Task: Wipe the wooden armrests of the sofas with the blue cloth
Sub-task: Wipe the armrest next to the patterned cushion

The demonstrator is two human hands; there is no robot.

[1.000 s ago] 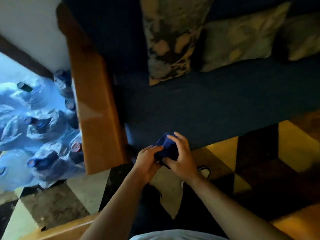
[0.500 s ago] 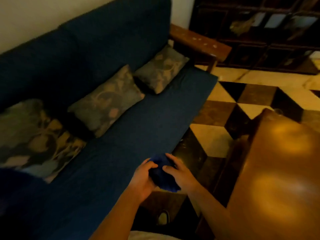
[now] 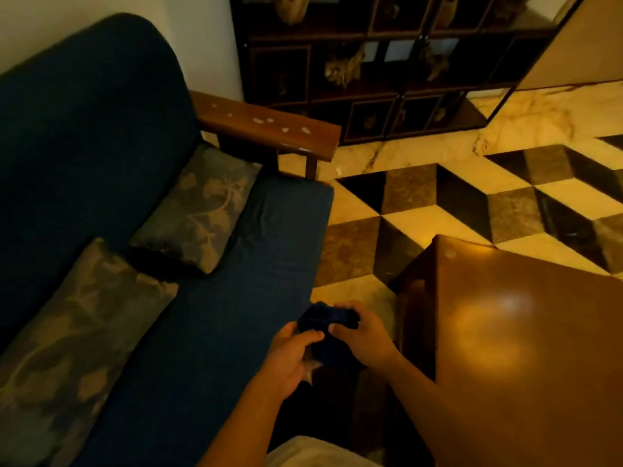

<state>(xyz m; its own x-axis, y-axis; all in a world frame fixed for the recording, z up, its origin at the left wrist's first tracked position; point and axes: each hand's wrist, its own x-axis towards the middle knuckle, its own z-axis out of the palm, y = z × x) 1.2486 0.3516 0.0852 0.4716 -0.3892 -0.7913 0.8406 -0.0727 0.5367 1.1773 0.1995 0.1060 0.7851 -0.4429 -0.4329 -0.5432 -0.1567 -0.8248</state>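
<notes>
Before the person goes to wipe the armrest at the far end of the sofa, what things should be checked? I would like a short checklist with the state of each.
1. Blue cloth in hand: ok, both the left hand and the right hand hold it.
2. Cloth bunched to a usable pad: cannot tell, the hands cover much of it.
3. Wooden armrest in view and uncovered: ok.
4. Armrest top clean: not ok, pale specks lie along it.
5. Path along the sofa front: ok, bare tiled floor lies between sofa and wooden table.
6. Cushion clear of the armrest: cannot tell, its corner comes close beneath it.
</notes>
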